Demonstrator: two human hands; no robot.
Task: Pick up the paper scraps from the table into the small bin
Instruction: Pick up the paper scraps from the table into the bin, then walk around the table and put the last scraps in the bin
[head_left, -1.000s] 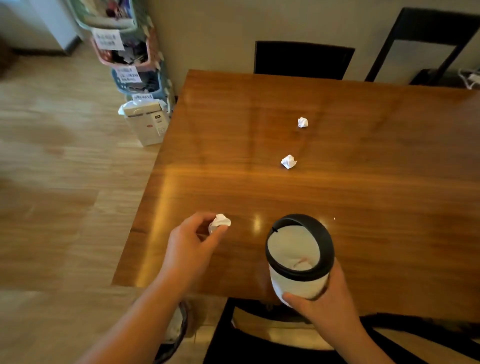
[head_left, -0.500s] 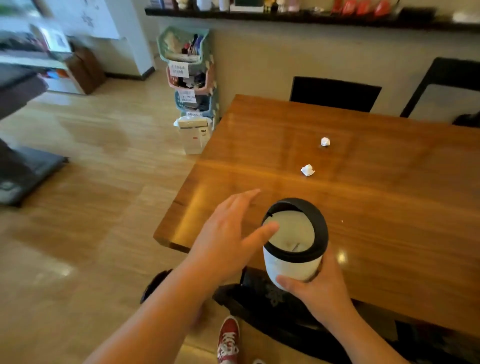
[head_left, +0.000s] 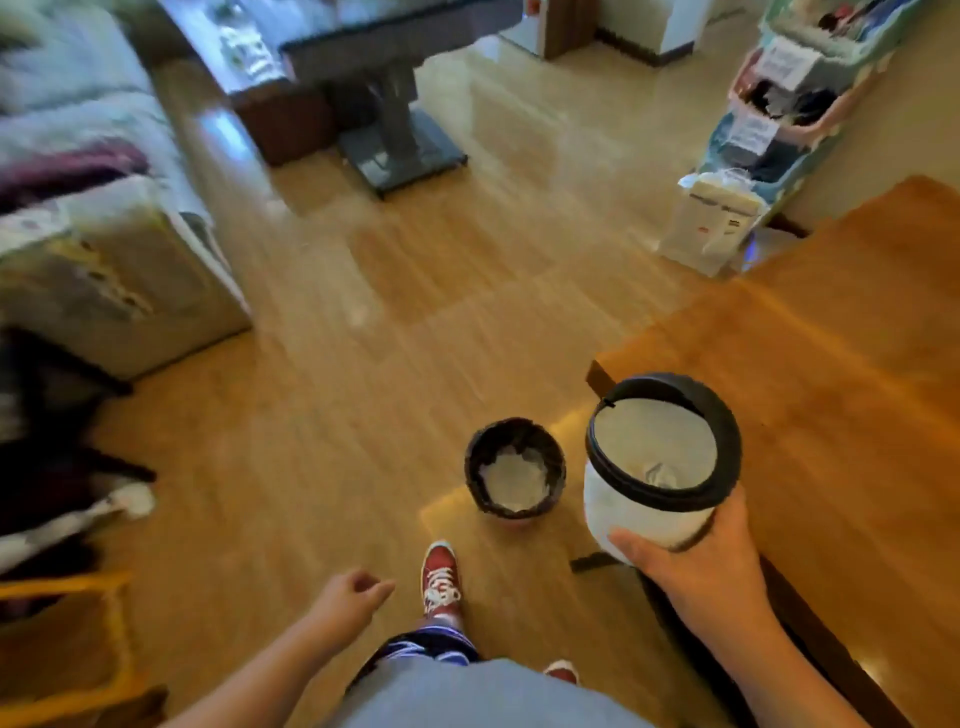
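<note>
No text can be read. White labels hang on the stacked storage baskets (head_left: 779, 98) at the upper right, and dark marks sit on the white box (head_left: 714, 223) below them (printing of some kind), but blur leaves every character illegible.

Small bin (head_left: 655, 499) in right hand (head_left: 696, 566) beside table (head_left: 841, 374) corner, floor bin (head_left: 514, 470) just left, shoe (head_left: 440, 579) nearer.
</note>
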